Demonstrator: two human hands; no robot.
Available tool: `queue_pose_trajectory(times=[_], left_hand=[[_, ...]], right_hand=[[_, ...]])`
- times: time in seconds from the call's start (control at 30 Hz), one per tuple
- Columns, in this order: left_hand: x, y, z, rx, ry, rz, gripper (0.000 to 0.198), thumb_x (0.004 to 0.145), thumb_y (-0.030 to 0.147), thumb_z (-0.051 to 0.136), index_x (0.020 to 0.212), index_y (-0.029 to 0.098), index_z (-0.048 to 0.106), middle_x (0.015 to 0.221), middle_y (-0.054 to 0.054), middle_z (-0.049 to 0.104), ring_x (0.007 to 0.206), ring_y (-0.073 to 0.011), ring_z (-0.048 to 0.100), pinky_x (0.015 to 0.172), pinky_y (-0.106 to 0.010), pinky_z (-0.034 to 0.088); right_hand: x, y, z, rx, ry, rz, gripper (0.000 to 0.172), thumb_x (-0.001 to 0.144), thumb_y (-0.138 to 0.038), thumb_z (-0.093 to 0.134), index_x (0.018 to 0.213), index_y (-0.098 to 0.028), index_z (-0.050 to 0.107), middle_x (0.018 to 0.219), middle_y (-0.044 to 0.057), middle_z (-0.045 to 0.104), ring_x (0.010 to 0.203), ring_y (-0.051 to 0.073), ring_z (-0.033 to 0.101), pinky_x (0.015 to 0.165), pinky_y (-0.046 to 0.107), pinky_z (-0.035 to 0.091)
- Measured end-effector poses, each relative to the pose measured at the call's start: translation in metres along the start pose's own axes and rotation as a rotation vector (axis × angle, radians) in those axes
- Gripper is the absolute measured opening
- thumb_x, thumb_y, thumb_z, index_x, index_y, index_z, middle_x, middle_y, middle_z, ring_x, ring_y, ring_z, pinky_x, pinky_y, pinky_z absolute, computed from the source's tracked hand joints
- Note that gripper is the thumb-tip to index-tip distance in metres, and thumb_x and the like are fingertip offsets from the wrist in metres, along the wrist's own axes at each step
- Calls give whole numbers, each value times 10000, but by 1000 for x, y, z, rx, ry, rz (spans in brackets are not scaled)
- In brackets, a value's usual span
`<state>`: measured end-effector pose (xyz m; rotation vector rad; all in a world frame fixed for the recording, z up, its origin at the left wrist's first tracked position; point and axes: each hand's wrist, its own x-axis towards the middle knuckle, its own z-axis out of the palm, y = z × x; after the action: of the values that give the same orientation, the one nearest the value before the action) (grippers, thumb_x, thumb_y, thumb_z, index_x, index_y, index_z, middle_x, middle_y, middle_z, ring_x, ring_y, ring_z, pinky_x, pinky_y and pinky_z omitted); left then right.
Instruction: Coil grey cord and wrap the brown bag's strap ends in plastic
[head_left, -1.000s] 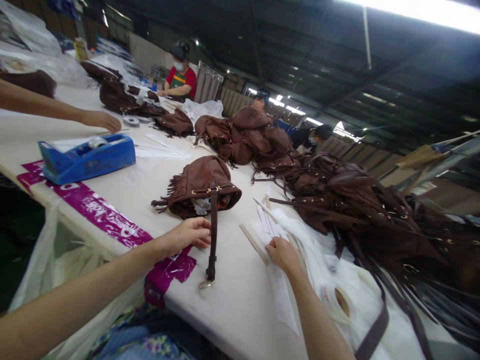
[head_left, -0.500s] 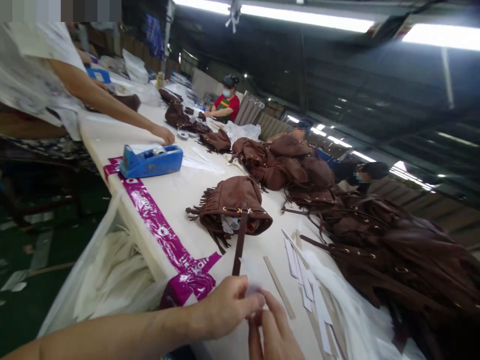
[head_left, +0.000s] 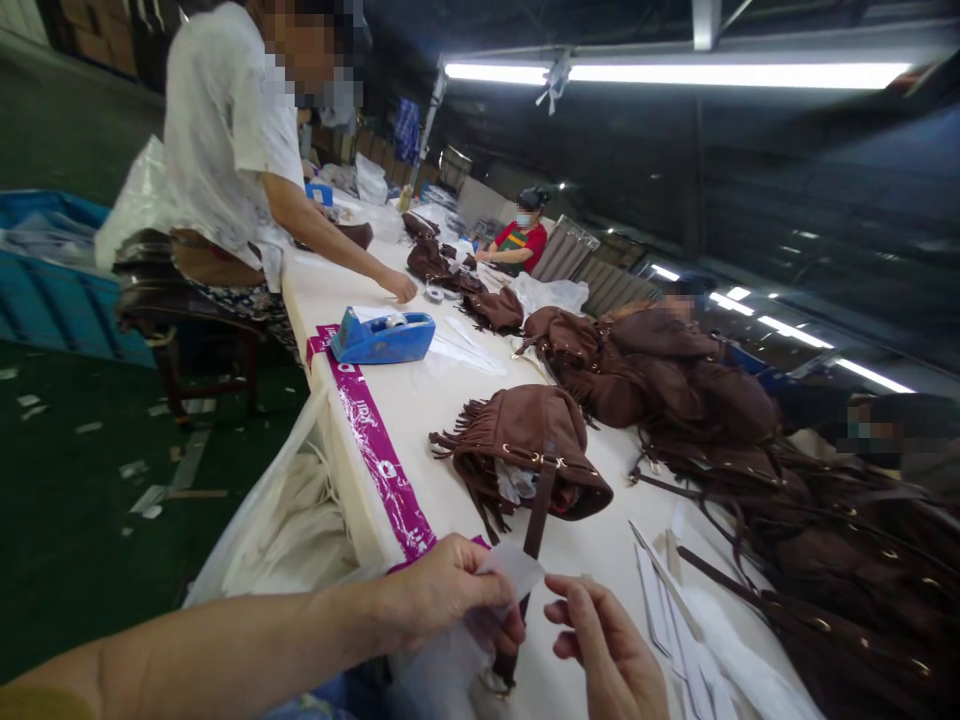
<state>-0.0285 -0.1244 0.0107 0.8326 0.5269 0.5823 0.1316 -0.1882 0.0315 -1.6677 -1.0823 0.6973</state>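
Observation:
My left hand [head_left: 469, 595] is closed on a thin, translucent white sheet [head_left: 517, 568], pinched between thumb and fingers. Just right of it, my right hand [head_left: 604, 640] has loosely curled fingers, set apart, with a fingertip close to the sheet's corner; whether it touches cannot be told. Beyond both hands, a brown fringed bag [head_left: 536, 425] lies on the white table. Its dark strap [head_left: 538, 520] runs toward me, passing behind the sheet to a metal buckle [head_left: 499, 684] below my hands.
A blue tape dispenser [head_left: 386, 338] stands near the left table edge, which purple printed tape [head_left: 375, 450] covers. Brown bags [head_left: 675, 370] are heaped along the right. White strips [head_left: 667, 610] lie beside my right hand. A co-worker's hand [head_left: 399, 286] rests at the far left.
My hands, together before, have moved apart slightly, and the sheet now shows spread out from my left hand. The strap's buckle end has come into view. The camera has turned left.

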Motion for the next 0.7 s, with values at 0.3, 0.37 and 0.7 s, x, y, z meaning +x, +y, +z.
queue_pose_trajectory(times=[0.3, 0.37, 0.7], left_hand=[[8, 6, -5, 98, 83, 83, 236, 535, 280, 753, 572, 125, 578, 530, -7, 599, 489, -106, 516, 471, -207, 346], [9, 12, -8, 177, 129, 99, 251, 518, 238, 740, 535, 148, 506, 506, 7, 578, 478, -102, 487, 458, -204, 315], [3, 44, -17, 556, 130, 371, 266, 800, 321, 547, 634, 121, 603, 585, 26, 495, 590, -97, 429, 536, -208, 315]], right_hand=[[17, 1, 28, 186, -345, -7, 363, 778, -516, 648, 676, -168, 624, 587, 12, 597, 566, 166, 541, 550, 266, 432], [23, 4, 27, 167, -319, -35, 369, 771, -509, 659, 642, -170, 595, 593, 13, 591, 595, 167, 529, 578, 267, 421], [48, -5, 35, 66, -315, -127, 427, 711, -576, 676, 594, -184, 552, 541, -34, 457, 541, 124, 406, 515, 233, 344]])
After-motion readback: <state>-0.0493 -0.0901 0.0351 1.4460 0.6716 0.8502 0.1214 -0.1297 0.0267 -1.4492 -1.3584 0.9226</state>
